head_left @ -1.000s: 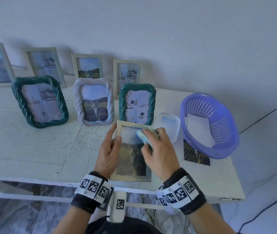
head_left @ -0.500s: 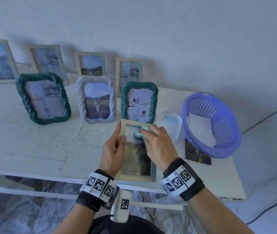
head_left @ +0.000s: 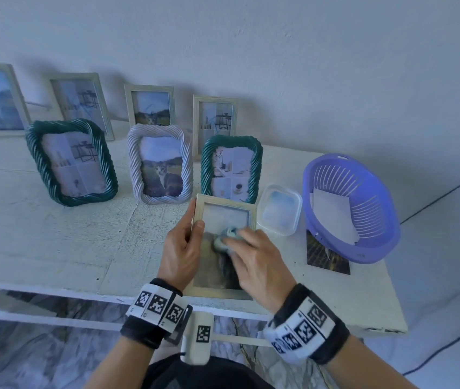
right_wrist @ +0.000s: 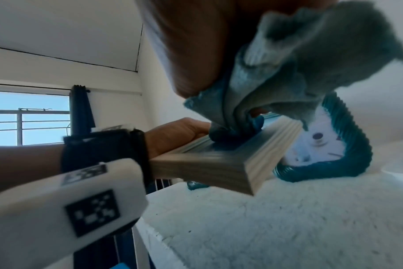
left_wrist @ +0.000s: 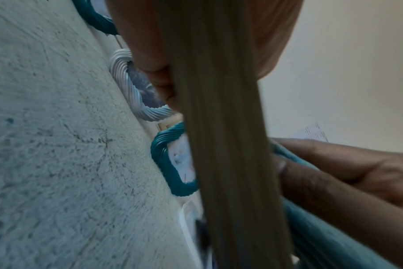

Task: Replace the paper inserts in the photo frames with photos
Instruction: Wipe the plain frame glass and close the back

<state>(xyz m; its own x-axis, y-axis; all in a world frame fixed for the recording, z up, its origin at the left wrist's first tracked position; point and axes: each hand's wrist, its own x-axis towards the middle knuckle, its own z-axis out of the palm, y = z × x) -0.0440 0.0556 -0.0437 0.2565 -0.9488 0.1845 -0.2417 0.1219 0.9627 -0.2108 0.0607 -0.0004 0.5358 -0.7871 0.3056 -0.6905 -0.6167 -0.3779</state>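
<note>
left hand [head_left: 179,255] gripping wooden frame [head_left: 224,204] by left edge | long axis running near-to-far | right hand [head_left: 256,263] bunching cloth [head_left: 227,237] on glass, mid-frame

Held frame [head_left: 224,204] gripped at its left edge by the left hand [head_left: 179,252], above the near table [head_left: 54,248] edge. On its glass, a cloth [head_left: 227,237] under the right hand [head_left: 254,259]. Just behind the grip, three standing frames [head_left: 158,164] in a row; four more behind those, against the wall. Right of the grip a small tub [head_left: 279,210], then a basket [head_left: 363,248] with paper [head_left: 332,217] inside, over a loose photo [head_left: 324,255].
</note>
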